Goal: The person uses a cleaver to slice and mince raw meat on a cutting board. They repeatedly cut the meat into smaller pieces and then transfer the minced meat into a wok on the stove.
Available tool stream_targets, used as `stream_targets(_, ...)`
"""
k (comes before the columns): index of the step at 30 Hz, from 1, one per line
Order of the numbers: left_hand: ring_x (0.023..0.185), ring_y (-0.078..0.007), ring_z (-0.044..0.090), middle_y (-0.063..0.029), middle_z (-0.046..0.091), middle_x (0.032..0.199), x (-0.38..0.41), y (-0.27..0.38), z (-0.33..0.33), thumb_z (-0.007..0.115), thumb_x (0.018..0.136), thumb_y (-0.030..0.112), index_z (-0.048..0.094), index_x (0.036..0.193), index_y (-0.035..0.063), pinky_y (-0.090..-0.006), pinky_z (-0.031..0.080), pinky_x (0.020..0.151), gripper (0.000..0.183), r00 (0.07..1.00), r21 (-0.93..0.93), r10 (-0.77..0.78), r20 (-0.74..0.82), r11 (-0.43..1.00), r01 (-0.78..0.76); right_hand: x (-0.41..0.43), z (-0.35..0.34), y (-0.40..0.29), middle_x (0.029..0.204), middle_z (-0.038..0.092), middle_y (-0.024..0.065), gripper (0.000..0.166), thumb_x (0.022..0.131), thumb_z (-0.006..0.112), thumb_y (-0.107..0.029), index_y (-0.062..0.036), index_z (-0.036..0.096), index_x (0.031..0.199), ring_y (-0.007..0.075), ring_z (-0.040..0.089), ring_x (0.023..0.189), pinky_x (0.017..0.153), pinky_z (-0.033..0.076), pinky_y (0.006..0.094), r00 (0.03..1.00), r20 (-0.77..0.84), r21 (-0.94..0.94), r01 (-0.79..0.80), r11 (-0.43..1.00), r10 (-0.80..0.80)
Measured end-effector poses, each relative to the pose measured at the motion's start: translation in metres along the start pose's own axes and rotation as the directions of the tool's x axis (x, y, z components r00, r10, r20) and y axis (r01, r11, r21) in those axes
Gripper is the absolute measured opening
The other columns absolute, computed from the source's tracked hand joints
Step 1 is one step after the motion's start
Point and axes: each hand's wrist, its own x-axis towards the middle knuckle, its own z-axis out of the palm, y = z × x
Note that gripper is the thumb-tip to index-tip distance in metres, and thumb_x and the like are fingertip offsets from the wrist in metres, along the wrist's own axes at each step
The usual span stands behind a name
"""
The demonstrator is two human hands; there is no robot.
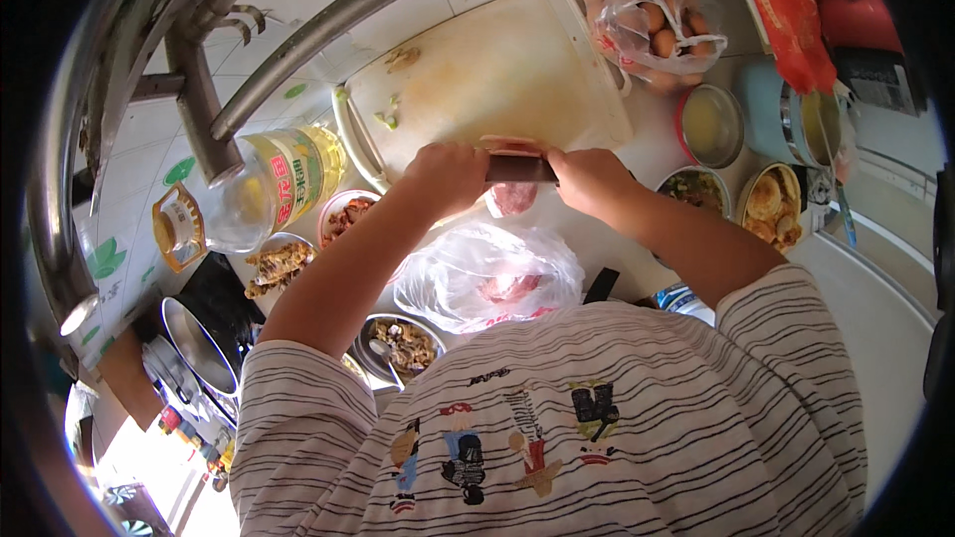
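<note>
My left hand (448, 175) and my right hand (593, 173) grip opposite ends of a dark, flat strip, apparently a knife blade (522, 169). Its handle cannot be made out, and my fingers curl out of sight on the far side. A pinkish slab (511, 143), perhaps meat, shows just beyond the blade. On the near side, a piece of raw meat (515, 199) sticks out below it. Both hands are at the near edge of a stained plastic cutting board (492, 74). Closer to my body lies a clear plastic bag (485, 276) with raw meat inside.
A cooking oil bottle (254, 186) leans in at left, near bowls of food (349, 216). Eggs in a plastic bag (660, 22) sit back right, above a red-rimmed bowl (711, 125) and more dishes. A metal rail (358, 7) crosses overhead. Green scraps (388, 119) dot the board.
</note>
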Motion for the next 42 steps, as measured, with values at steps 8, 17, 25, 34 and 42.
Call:
stream_targets(8,0.076,-0.0263,0.075,-0.0063,0.075,0.08,0.011,-0.011,-0.019,0.056,0.098,0.037,0.072,0.085,0.0134,-0.0422,0.059,0.063,0.031,1.0,0.099,-0.03,0.003,0.995,0.03,0.017,-0.017,0.009,0.081,0.07,0.0171,0.02,0.084,0.067,-0.019,-0.0077,0.069,0.101,0.0387,0.07,0.076,0.069,0.055,0.0502,0.999,-0.005,-0.107,0.051,0.993,-0.052)
stream_targets(17,0.076,-0.0255,0.072,-0.0061,0.07,0.08,-0.039,0.012,-0.059,0.06,0.096,0.041,0.067,0.09,0.0129,-0.0418,0.056,0.065,0.029,0.998,0.099,-0.035,-0.053,0.994,0.041,-0.027,-0.055,-0.026,0.085,0.072,0.0144,0.023,0.084,0.067,-0.018,-0.0103,0.07,0.106,0.0355,0.07,0.079,0.071,0.056,0.0476,0.999,0.054,-0.023,-0.004,1.0,0.006)
stream_targets(25,0.075,-0.0236,0.07,-0.0037,0.067,0.076,-0.045,0.026,-0.041,0.065,0.093,0.033,0.064,0.087,0.0115,-0.039,0.055,0.066,0.023,0.986,0.091,0.088,-0.141,0.993,-0.076,-0.058,-0.053,-0.031,0.084,0.073,0.0121,0.024,0.085,0.068,-0.017,-0.0102,0.07,0.108,0.0337,0.071,0.078,0.069,0.056,0.0464,0.996,0.078,-0.059,-0.032,0.998,0.037)
stream_targets(34,0.074,-0.0231,0.07,-0.0033,0.066,0.076,-0.036,0.025,-0.038,0.066,0.093,0.032,0.065,0.085,0.0116,-0.0376,0.055,0.067,0.022,0.987,0.063,0.094,-0.132,0.994,-0.086,-0.057,-0.051,-0.024,0.076,0.07,0.0165,0.013,0.087,0.064,-0.017,-0.0062,0.069,0.092,0.036,0.071,0.068,0.064,0.057,0.0487,1.0,0.009,-0.031,0.023,0.999,-0.022)
stream_targets(42,0.074,-0.0226,0.069,-0.0032,0.066,0.076,-0.036,0.027,-0.042,0.065,0.093,0.032,0.064,0.084,0.0114,-0.0371,0.054,0.066,0.022,0.987,0.082,0.102,-0.128,0.992,-0.092,-0.057,-0.055,-0.023,0.078,0.071,0.0153,0.013,0.087,0.064,-0.018,-0.0063,0.068,0.093,0.0349,0.072,0.074,0.067,0.057,0.0481,0.998,0.056,-0.025,0.005,1.0,-0.004)
